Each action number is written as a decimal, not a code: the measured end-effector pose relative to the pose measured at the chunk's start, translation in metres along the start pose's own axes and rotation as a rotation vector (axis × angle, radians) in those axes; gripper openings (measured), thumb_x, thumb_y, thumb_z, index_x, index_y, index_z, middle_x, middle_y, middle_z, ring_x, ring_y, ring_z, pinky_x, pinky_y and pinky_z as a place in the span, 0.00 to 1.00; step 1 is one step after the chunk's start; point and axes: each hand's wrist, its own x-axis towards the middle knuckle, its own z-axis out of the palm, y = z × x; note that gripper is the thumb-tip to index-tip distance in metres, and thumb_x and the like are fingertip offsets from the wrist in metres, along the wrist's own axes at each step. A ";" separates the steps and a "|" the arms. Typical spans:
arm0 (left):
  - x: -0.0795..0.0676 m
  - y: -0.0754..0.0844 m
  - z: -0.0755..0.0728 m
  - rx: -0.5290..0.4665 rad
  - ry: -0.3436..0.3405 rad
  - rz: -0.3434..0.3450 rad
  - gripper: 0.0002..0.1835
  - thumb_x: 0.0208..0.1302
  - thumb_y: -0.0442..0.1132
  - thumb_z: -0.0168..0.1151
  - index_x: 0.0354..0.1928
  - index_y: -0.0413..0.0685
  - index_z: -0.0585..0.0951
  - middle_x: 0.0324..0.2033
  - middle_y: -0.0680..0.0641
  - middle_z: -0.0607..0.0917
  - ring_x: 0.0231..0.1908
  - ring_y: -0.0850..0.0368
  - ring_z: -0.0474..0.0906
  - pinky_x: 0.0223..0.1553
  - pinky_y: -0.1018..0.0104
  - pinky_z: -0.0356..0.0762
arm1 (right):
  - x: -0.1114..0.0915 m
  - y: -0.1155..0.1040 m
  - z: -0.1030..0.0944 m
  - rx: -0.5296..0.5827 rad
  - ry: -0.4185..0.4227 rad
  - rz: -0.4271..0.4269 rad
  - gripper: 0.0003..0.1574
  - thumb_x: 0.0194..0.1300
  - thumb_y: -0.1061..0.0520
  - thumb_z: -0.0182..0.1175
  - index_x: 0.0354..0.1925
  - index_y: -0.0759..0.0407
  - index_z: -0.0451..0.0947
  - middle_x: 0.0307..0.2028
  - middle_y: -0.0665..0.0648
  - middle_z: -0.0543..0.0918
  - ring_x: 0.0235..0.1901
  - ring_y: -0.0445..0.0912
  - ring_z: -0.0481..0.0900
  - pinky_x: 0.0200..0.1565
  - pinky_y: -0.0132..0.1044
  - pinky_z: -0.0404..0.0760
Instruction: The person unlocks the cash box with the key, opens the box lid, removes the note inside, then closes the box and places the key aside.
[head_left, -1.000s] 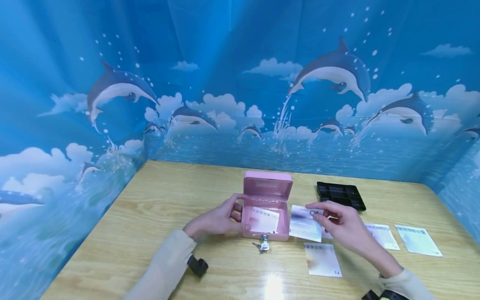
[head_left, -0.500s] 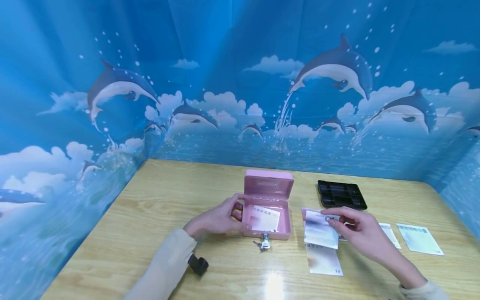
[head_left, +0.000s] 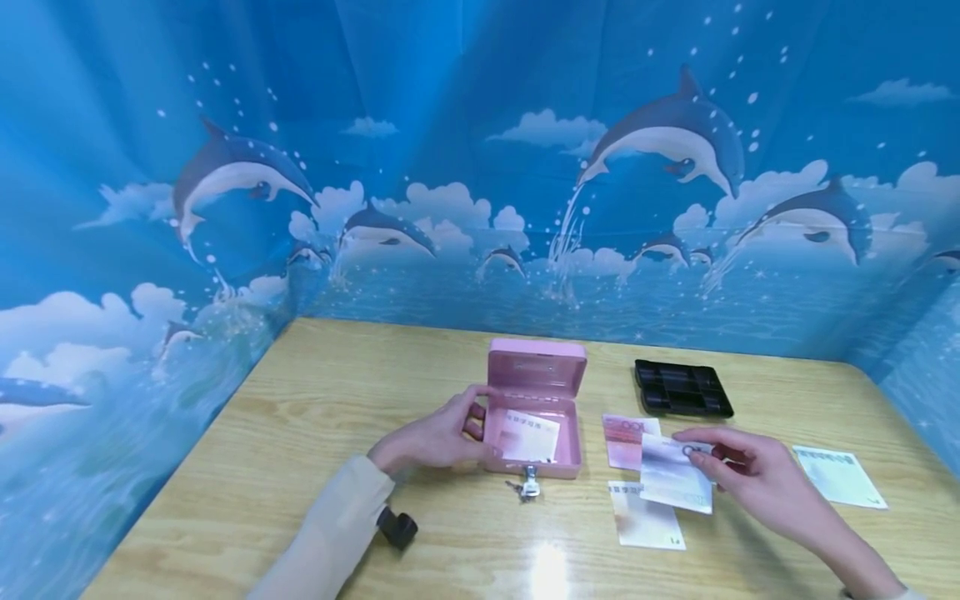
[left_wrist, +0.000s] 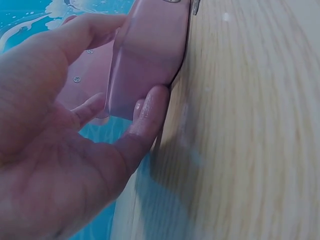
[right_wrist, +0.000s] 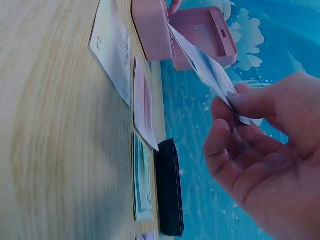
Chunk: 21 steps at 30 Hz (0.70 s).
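A pink cash box (head_left: 532, 471) stands with its lid (head_left: 537, 367) raised and a banknote (head_left: 529, 436) lying inside. My left hand (head_left: 438, 429) grips the box's left end, thumb and fingers spread round its side wall (left_wrist: 150, 50) in the left wrist view. Between thumb and fingers, my right hand (head_left: 750, 475) pinches a pale banknote (head_left: 675, 475) by its right edge, held above the table to the right of the box. Beneath and around it lie a reddish banknote (head_left: 624, 442) and another pale banknote (head_left: 648, 525). A green banknote (right_wrist: 142, 175) shows in the right wrist view.
A black compartment tray (head_left: 682, 390) lies behind the right hand. Further right is another banknote (head_left: 840, 477). A small padlock with keys (head_left: 529, 485) hangs at the box's front. Dolphin-print cloth (head_left: 450, 167) rises behind the wooden table (head_left: 337, 367).
My right hand has carried its pinched banknote rightward, away from the box, uncovering the reddish banknote. My left hand stays at the box.
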 end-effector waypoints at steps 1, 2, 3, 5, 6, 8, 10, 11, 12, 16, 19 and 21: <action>0.000 0.000 0.000 0.002 0.000 0.003 0.47 0.60 0.45 0.75 0.76 0.57 0.58 0.58 0.45 0.75 0.55 0.52 0.77 0.59 0.54 0.80 | -0.001 0.001 -0.001 0.000 -0.002 -0.004 0.16 0.70 0.60 0.64 0.55 0.52 0.85 0.44 0.42 0.87 0.24 0.39 0.77 0.23 0.32 0.78; 0.000 0.000 0.000 0.005 0.000 0.005 0.46 0.60 0.45 0.74 0.76 0.57 0.58 0.58 0.45 0.75 0.55 0.52 0.76 0.59 0.54 0.80 | -0.001 0.003 -0.003 -0.003 -0.002 -0.009 0.16 0.70 0.61 0.64 0.54 0.52 0.85 0.42 0.40 0.86 0.23 0.40 0.75 0.22 0.32 0.76; 0.000 0.001 0.000 0.008 0.001 0.005 0.46 0.61 0.45 0.74 0.76 0.57 0.58 0.58 0.45 0.75 0.55 0.52 0.76 0.59 0.54 0.80 | -0.002 0.004 -0.004 -0.009 -0.007 -0.006 0.16 0.70 0.61 0.64 0.54 0.52 0.85 0.41 0.40 0.86 0.22 0.40 0.74 0.21 0.32 0.74; 0.000 0.001 0.000 0.013 0.003 0.006 0.45 0.61 0.44 0.74 0.76 0.57 0.59 0.58 0.45 0.75 0.55 0.52 0.76 0.59 0.54 0.80 | -0.004 0.006 -0.006 -0.025 -0.016 0.009 0.15 0.71 0.61 0.63 0.54 0.51 0.85 0.38 0.42 0.85 0.20 0.40 0.70 0.20 0.32 0.70; 0.000 0.001 -0.001 0.015 0.003 0.008 0.45 0.61 0.45 0.74 0.75 0.57 0.59 0.58 0.45 0.75 0.55 0.52 0.76 0.59 0.54 0.80 | -0.005 0.008 -0.008 -0.034 -0.024 0.021 0.15 0.71 0.60 0.63 0.54 0.51 0.84 0.37 0.43 0.84 0.20 0.40 0.69 0.19 0.33 0.69; 0.000 0.000 0.000 0.019 0.002 0.012 0.44 0.60 0.45 0.74 0.75 0.58 0.60 0.57 0.45 0.75 0.55 0.52 0.76 0.59 0.54 0.80 | -0.007 0.011 -0.010 -0.049 -0.035 0.045 0.15 0.72 0.59 0.63 0.54 0.50 0.84 0.32 0.44 0.82 0.20 0.39 0.67 0.19 0.33 0.67; 0.001 0.000 0.000 0.021 0.003 0.021 0.44 0.60 0.45 0.74 0.75 0.58 0.60 0.57 0.44 0.75 0.54 0.52 0.77 0.58 0.55 0.81 | -0.009 0.013 -0.012 -0.051 -0.046 0.052 0.14 0.72 0.59 0.62 0.55 0.51 0.84 0.29 0.45 0.80 0.19 0.39 0.66 0.19 0.34 0.66; 0.002 0.000 -0.001 0.023 0.003 0.028 0.45 0.60 0.45 0.74 0.75 0.58 0.60 0.57 0.44 0.75 0.54 0.52 0.77 0.58 0.55 0.81 | -0.010 0.015 -0.013 -0.053 -0.052 0.052 0.14 0.72 0.59 0.62 0.55 0.51 0.84 0.27 0.46 0.78 0.19 0.39 0.66 0.19 0.34 0.66; 0.002 0.000 -0.001 0.024 0.003 0.034 0.45 0.60 0.45 0.74 0.75 0.58 0.60 0.57 0.44 0.75 0.54 0.52 0.77 0.57 0.55 0.82 | -0.011 0.016 -0.014 -0.051 -0.060 0.054 0.14 0.72 0.59 0.62 0.55 0.52 0.84 0.25 0.47 0.76 0.19 0.39 0.66 0.19 0.34 0.65; 0.004 -0.002 -0.001 0.026 -0.001 0.052 0.44 0.61 0.44 0.74 0.75 0.56 0.60 0.56 0.42 0.76 0.53 0.53 0.79 0.56 0.57 0.83 | -0.014 0.021 -0.017 -0.057 -0.097 0.076 0.14 0.72 0.60 0.62 0.54 0.53 0.84 0.23 0.46 0.73 0.19 0.40 0.66 0.19 0.34 0.65; 0.003 -0.003 -0.002 0.020 -0.002 0.052 0.44 0.61 0.43 0.74 0.75 0.55 0.60 0.56 0.42 0.77 0.53 0.53 0.80 0.57 0.56 0.82 | -0.016 0.025 -0.017 -0.059 -0.112 0.083 0.14 0.72 0.60 0.62 0.54 0.52 0.84 0.22 0.46 0.72 0.19 0.40 0.66 0.19 0.34 0.65; 0.002 -0.003 -0.002 0.016 0.001 0.050 0.44 0.61 0.43 0.74 0.75 0.54 0.61 0.56 0.42 0.77 0.53 0.53 0.80 0.58 0.55 0.82 | -0.018 0.028 -0.019 -0.058 -0.111 0.061 0.14 0.71 0.61 0.63 0.52 0.53 0.85 0.21 0.46 0.71 0.18 0.40 0.65 0.19 0.34 0.65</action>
